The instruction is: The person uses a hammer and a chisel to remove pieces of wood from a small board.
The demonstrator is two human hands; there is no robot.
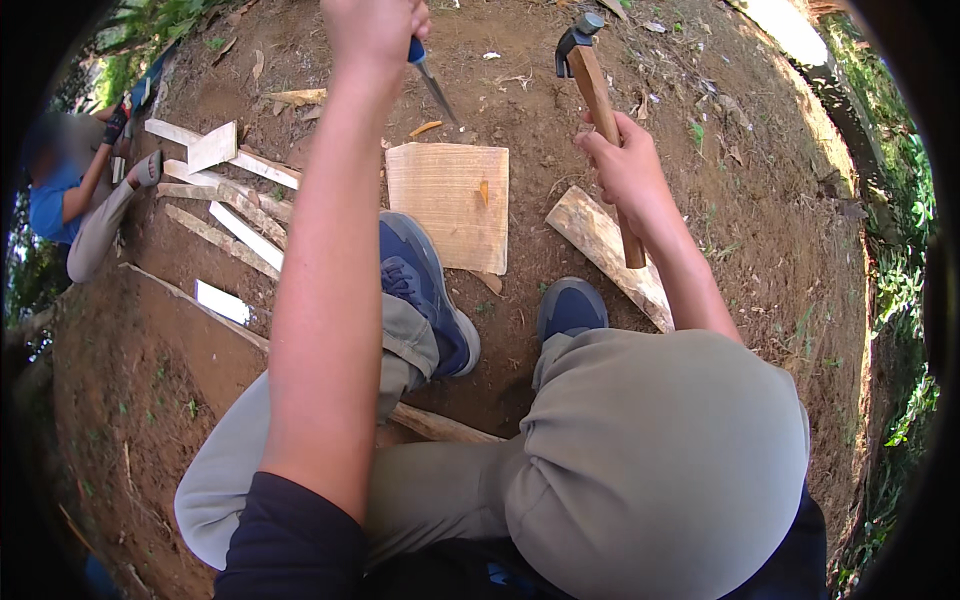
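Observation:
My left hand (375, 25), raised at the top of the view, is closed around the blue handle of a chisel (437, 92). Its metal blade slants down toward the far edge of a square wooden board (445, 195), apart from it. A small orange-brown chip (484, 192) is on the board. On the right, my right hand (630, 165) grips the wooden handle of a claw hammer (594, 90), its dark head up and away from me. My left shoe (412, 270) is against the board's near left corner.
A split wood slab (610, 255) lies right of the board. Several wooden strips and offcuts (225, 205) are scattered on the bare soil to the left. Another person (75, 200) in blue, with dark gloves, sits at the far left. Greenery (915, 300) lines the right side.

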